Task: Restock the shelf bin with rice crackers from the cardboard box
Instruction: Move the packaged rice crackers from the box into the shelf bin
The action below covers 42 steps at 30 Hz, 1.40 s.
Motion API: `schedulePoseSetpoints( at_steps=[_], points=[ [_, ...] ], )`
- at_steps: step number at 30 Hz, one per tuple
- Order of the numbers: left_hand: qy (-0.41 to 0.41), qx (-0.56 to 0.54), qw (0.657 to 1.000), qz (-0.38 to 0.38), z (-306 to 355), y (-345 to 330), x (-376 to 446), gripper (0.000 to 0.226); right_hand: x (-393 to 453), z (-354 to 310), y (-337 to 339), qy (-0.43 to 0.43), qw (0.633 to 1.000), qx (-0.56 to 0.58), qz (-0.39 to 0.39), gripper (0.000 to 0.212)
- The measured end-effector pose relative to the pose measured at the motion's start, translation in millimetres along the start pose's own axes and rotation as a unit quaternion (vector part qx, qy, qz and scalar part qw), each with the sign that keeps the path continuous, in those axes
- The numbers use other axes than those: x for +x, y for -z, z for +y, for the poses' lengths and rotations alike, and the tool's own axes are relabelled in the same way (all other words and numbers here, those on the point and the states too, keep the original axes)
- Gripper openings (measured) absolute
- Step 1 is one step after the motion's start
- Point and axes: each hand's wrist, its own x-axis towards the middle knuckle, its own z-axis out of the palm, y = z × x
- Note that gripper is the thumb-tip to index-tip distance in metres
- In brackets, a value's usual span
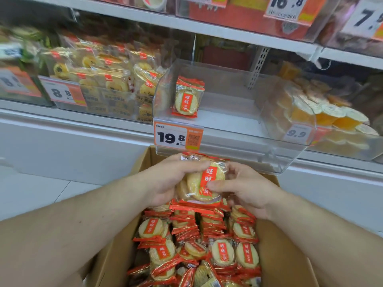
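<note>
Both hands hold one bunch of rice cracker packs (202, 183) above the far end of the cardboard box (116, 257). My left hand (165, 179) grips the bunch from the left, fingers curled over its top. My right hand (246, 189) grips it from the right, thumb across the front pack. Several more red-and-clear packs (199, 245) fill the box. The clear shelf bin (228, 121) with a 19.8 price tag (178, 136) stands just above the box. A single pack (187, 97) leans upright at the bin's left side.
Left of the bin is a bin of yellow pastry packs (103, 77) tagged 8.8. To its right sits a bin of orange jelly cups (323, 114) tagged 9.9. A white shelf edge (207, 25) runs overhead. A white base panel and tiled floor (41, 189) lie at the left.
</note>
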Motion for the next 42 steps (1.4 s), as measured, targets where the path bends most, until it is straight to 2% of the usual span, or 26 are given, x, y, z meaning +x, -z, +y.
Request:
schedulePoseSetpoints(
  at_steps=[2, 5, 9, 13, 15, 16, 18, 19, 21, 23, 24, 26, 28, 31, 34, 37, 40, 42],
  points=[
    [-0.034, 0.029, 0.999, 0.011, 6.2, -0.5, 0.2, 0.021, -3.1, -12.7, -1.6, 0.026, 1.000, 0.003, 0.008, 0.057],
    [-0.069, 0.027, 0.997, 0.031, 19.6, -2.7, -1.3, 0.040, -7.8, -32.4, -1.8, 0.059, 0.998, -0.014, 0.029, 0.051],
    [-0.118, 0.015, 0.993, 0.011, 34.8, -3.1, -3.7, 0.058, -13.5, -61.2, -1.8, 0.089, 0.995, -0.042, 0.019, 0.045],
    [-0.171, 0.010, 0.985, -0.014, 52.5, -3.1, -11.4, 0.056, -16.2, -84.1, -0.1, 0.117, 0.990, -0.075, -0.026, 0.029],
    [-0.208, 0.048, 0.977, 0.007, 60.8, -2.5, -14.0, 0.055, -16.9, -97.3, 0.4, 0.123, 0.988, -0.081, -0.040, 0.025],
    [-0.248, 0.103, 0.963, 0.037, 64.9, -0.8, -14.2, 0.055, -14.7, -104.5, 1.9, 0.129, 0.986, -0.096, -0.038, 0.027],
    [-0.361, 0.231, 0.893, 0.135, 73.4, 6.6, -11.8, 0.050, -4.5, -121.1, 8.6, 0.141, 0.984, -0.106, -0.013, 0.040],
    [-0.411, 0.252, 0.856, 0.186, 76.9, 12.3, -8.7, 0.047, 4.2, -130.6, 14.6, 0.139, 0.985, -0.096, 0.011, 0.044],
    [-0.463, 0.240, 0.804, 0.287, 83.1, 24.9, -0.9, 0.040, 31.2, -148.1, 26.9, 0.131, 0.987, -0.071, 0.067, 0.036],
    [-0.439, 0.252, 0.779, 0.369, 85.4, 36.6, 11.8, 0.038, 61.6, -157.3, 33.8, 0.103, 0.986, -0.078, 0.108, 0.025],
    [-0.399, 0.272, 0.783, 0.393, 84.4, 43.2, 19.4, 0.038, 78.2, -158.0, 34.5, 0.080, 0.986, -0.090, 0.114, 0.024],
    [-0.298, 0.310, 0.809, 0.401, 80.1, 50.5, 32.5, 0.039, 110.9, -153.1, 32.3, 0.031, 0.987, -0.117, 0.106, 0.024],
    [-0.237, 0.309, 0.829, 0.400, 74.9, 51.5, 37.9, 0.034, 139.8, -147.6, 26.4, 0.001, 0.986, -0.132, 0.106, 0.032],
    [-0.232, 0.318, 0.818, 0.420, 72.7, 47.9, 37.5, 0.034, 174.5, -142.5, 16.9, 0.002, 0.980, -0.151, 0.129, 0.056],
    [-0.230, 0.332, 0.809, 0.427, 73.4, 47.5, 38.4, 0.035, 192.7, -135.1, 9.9, 0.021, 0.968, -0.178, 0.176, 0.045],
    [-0.227, 0.341, 0.807, 0.425, 73.7, 49.3, 40.1, 0.030, 198.7, -130.3, 6.9, 0.028, 0.945, -0.222, 0.237, 0.044],
    [-0.232, 0.340, 0.806, 0.426, 75.7, 49.5, 41.0, 0.015, 201.6, -133.3, 0.7, 0.022, 0.940, -0.240, 0.241, 0.041],
    [-0.228, 0.337, 0.808, 0.426, 77.5, 49.0, 41.3, 0.017, 203.6, -136.2, -6.0, 0.017, 0.937, -0.258, 0.235, 0.041]
  ],
)
